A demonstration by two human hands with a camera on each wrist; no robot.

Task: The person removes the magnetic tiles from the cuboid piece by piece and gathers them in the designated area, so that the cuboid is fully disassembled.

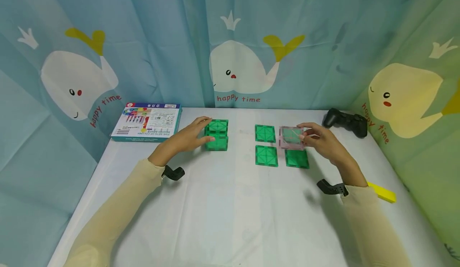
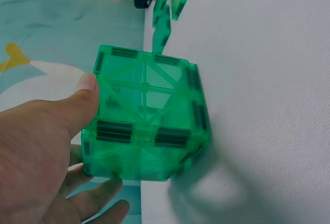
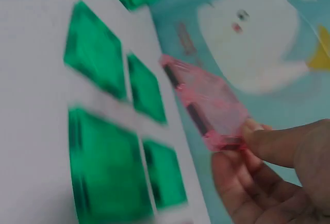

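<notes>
Two holds: we see the left hand (image 1: 188, 136) spanning a green cube (image 1: 217, 134), probably to steady it.
The right hand (image 1: 321, 142) pinches a pink tile (image 3: 214, 100) by one corner, likely freeing its edges, near green tiles (image 1: 266, 156).

Looking forward and down from the head over most of the table (image 1: 215, 219); way closer, facing inward, in 2 wrist views, sharing those green tiles (image 1: 266, 156).

Smallest print on the far-left box (image 1: 158, 120) is illegible; the right sleeve (image 1: 371, 223) partly hides a yellow block (image 1: 385, 194); the right wrist view blurs green tiles (image 3: 111, 167)
</notes>
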